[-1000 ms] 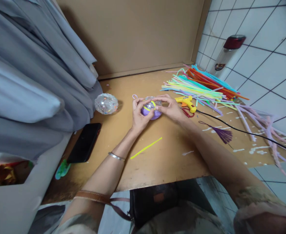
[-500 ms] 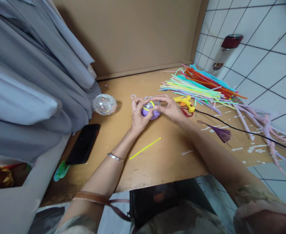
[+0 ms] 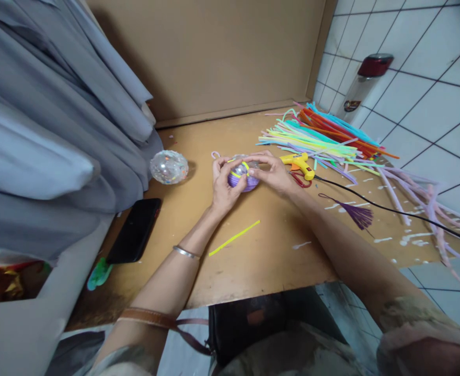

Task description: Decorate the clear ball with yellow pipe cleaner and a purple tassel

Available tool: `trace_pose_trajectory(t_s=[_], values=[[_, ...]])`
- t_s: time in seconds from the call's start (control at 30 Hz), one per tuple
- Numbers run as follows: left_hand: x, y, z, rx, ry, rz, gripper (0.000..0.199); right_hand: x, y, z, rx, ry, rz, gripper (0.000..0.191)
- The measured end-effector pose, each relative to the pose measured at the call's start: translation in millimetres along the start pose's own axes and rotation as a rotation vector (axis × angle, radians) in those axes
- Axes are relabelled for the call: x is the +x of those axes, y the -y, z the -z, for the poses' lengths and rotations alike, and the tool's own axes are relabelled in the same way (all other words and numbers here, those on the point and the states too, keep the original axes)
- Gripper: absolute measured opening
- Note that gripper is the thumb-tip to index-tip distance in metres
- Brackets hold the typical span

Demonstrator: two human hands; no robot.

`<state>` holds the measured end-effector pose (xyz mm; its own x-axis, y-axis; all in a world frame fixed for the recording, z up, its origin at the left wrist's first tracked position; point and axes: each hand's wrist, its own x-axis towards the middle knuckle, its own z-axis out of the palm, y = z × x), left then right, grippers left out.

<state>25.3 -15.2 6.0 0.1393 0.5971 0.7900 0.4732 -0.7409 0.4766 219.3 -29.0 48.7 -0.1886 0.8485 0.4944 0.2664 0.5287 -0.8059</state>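
a purple-wrapped clear ball point(image 3: 250, 184) sits between the two hands over the desk point(image 3: 277, 261), the left hand point(image 3: 223, 191) curling its fingers around the ball's left side. the right hand point(image 3: 274, 175) holds the ball's right side, thumb and forefinger slightly parted beside a bent yellow strip point(image 3: 246, 166) on it; whether they pinch that strip, i cannot tell.

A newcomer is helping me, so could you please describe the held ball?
On the brown table, find the left hand and right hand close together. Between them is the held ball: unlike the clear ball farther left, it is banded purple and yellow.
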Motion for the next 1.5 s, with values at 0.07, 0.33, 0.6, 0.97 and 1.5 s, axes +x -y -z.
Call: trace_pose_trajectory(t_s=[0.07, 0.33, 0.6, 0.97, 1.5], values=[[-0.1, 0.1, -0.1, 0.008, -0.001, 0.008, 0.042, 0.3, -0.4, -0.2, -0.005, -0.006, 0.003, 0.031], [-0.7, 1.8, -0.4, 0.001, 0.003, 0.008, 0.042, 0.6, 1.2, -1.3, -0.01, -0.026, 0.0, 0.029], [-1.0, -0.8, 0.6, -0.005, -0.008, -0.008, 0.043, 0.2, 4.1, 0.2, -0.02, -0.016, -0.019, 0.028], [-0.6, -0.1, 1.2, -0.023, -0.003, -0.006, 0.043, -0.2, 5.0, -0.2, -0.015, -0.023, -0.023, 0.029], [0.4, -2.2, -0.6, -0.094, -0.032, 0.021, 0.04, 1.0, 1.8, 0.1, -0.005, -0.019, -0.009, 0.031]])
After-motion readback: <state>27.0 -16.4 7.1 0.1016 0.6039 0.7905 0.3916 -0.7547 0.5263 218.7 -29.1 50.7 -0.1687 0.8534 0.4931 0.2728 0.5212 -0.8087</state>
